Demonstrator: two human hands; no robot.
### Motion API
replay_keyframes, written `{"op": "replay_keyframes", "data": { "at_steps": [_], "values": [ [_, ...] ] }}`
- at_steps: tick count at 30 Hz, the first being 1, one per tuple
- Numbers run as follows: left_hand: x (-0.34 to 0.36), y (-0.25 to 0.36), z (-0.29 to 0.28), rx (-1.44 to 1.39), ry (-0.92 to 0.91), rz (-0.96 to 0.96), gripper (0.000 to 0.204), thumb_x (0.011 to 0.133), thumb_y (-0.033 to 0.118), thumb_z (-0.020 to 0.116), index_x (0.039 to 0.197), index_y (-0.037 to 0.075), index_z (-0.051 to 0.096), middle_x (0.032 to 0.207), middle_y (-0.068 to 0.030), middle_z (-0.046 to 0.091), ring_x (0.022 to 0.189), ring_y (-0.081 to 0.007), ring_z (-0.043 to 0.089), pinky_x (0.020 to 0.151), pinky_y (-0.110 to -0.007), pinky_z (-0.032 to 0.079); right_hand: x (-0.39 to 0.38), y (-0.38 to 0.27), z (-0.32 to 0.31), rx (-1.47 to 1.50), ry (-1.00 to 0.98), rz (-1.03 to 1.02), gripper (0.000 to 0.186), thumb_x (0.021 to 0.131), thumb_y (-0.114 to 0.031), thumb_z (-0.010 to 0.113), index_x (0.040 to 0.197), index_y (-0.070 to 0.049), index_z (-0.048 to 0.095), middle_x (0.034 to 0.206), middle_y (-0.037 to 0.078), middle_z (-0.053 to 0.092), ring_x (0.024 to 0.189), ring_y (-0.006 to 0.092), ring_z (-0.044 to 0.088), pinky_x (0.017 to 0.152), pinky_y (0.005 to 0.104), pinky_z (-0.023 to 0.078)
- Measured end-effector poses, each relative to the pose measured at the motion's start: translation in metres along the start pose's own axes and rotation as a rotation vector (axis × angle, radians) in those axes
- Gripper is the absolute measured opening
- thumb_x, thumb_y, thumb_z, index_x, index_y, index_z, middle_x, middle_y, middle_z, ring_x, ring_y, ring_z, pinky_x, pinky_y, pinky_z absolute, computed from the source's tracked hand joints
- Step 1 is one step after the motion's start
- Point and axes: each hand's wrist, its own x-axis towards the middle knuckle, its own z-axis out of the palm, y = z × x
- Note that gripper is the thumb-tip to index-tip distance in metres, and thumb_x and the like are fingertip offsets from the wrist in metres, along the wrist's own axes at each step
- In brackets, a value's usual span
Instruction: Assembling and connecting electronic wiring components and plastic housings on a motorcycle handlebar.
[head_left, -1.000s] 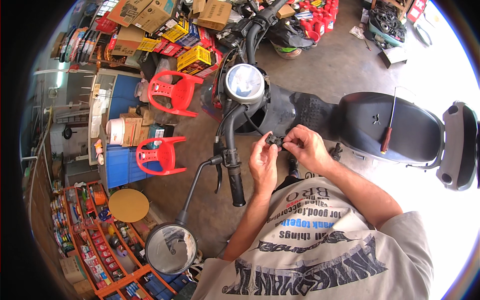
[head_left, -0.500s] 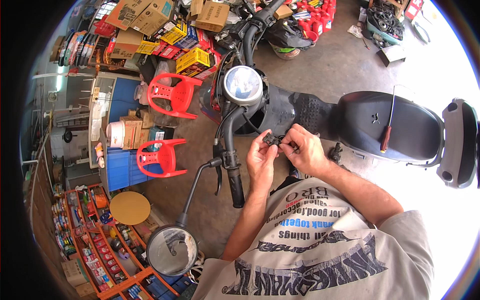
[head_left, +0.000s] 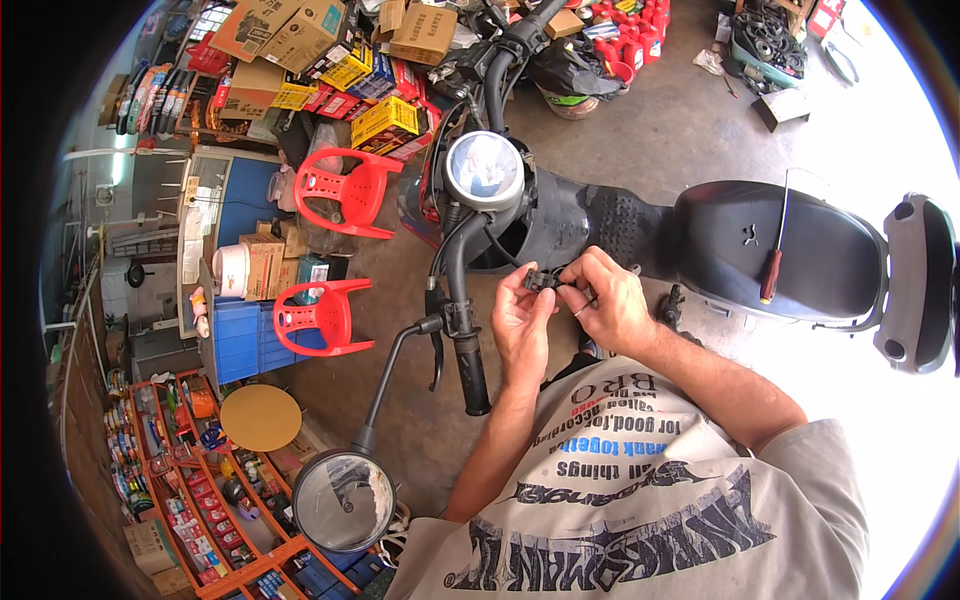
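Observation:
Close to my body, beside the scooter's footboard [head_left: 625,225], both hands meet over a small black part [head_left: 541,281]. Its blocky shape resembles a plastic connector, but its exact kind is unclear. My left hand [head_left: 522,325] is closed, pinching the part between thumb and fingers. Against its right side, my right hand [head_left: 614,308] is also closed, fingertips pressed together around a thin dark piece that they mostly hide. A screwdriver [head_left: 771,275] with a reddish-brown handle lies across the black seat [head_left: 725,260], to the right of my hands.
The handlebar grip [head_left: 471,375] and round mirror [head_left: 346,503] stick out at my left, below the round dial [head_left: 485,168]. Red plastic chairs [head_left: 345,190] stand farther left. Stacked cartons [head_left: 300,35] and red bottles [head_left: 635,50] fill the far side; an orange shelf rack [head_left: 265,560] stands lower left.
The black part has turned slightly between my left fingers and lies more level. My right fingers have shifted a little around the thin piece. The scooter and screwdriver stay in place.

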Motion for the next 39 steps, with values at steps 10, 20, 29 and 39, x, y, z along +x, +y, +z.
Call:
{"op": "replay_keyframes", "data": {
  "at_steps": [10, 20, 29, 39],
  "values": [
    [-0.0028, 0.001, 0.002, 0.018, 0.02, 0.052, 0.038, 0.092, -0.003, 0.062, 0.128, 0.0, 0.048, 0.114, -0.0076, 0.06, 0.099, -0.0127, 0.061, 0.083, -0.026, 0.054, -0.0006, 0.0046, 0.0035, 0.002, 0.023, -0.051, 0.014, 0.079, -0.004, 0.071, 0.086, -0.004, 0.058, 0.084, 0.012, 0.058, 0.071, 0.0347, 0.063, 0.062, 0.0426, 0.051],
    [-0.0049, -0.0012, 0.0039, 0.094, 0.002, 0.166, 0.038, 0.09, -0.01, 0.06, 0.125, -0.002, 0.048, 0.119, -0.0129, 0.058, 0.105, -0.0155, 0.061, 0.089, -0.027, 0.053, -0.0015, 0.0081, 0.0059, 0.049, 0.031, -0.039, 0.013, 0.079, -0.001, 0.068, 0.084, -0.002, 0.056, 0.082, 0.013, 0.058, 0.072, 0.0361, 0.062, 0.062, 0.0434, 0.05],
    [-0.0049, 0.0003, 0.004, 0.166, 0.003, 0.188, 0.036, 0.089, -0.011, 0.061, 0.122, -0.004, 0.047, 0.12, -0.0156, 0.058, 0.109, -0.0183, 0.061, 0.094, -0.028, 0.051, -0.0005, 0.0089, 0.0063, 0.06, 0.027, -0.061, 0.013, 0.077, 0.001, 0.067, 0.083, -0.001, 0.055, 0.081, 0.014, 0.057, 0.072, 0.0364, 0.061, 0.061, 0.043, 0.049],
    [-0.0048, -0.0029, 0.0056, 0.103, 0.031, 0.175, 0.037, 0.091, -0.009, 0.061, 0.124, -0.003, 0.047, 0.118, -0.0139, 0.059, 0.107, -0.0168, 0.06, 0.094, -0.028, 0.051, 0.0008, 0.0075, 0.0068, 0.083, 0.035, -0.033, 0.013, 0.079, -0.001, 0.068, 0.084, -0.002, 0.056, 0.082, 0.013, 0.057, 0.072, 0.0349, 0.061, 0.061, 0.0416, 0.05]
  ]
}}
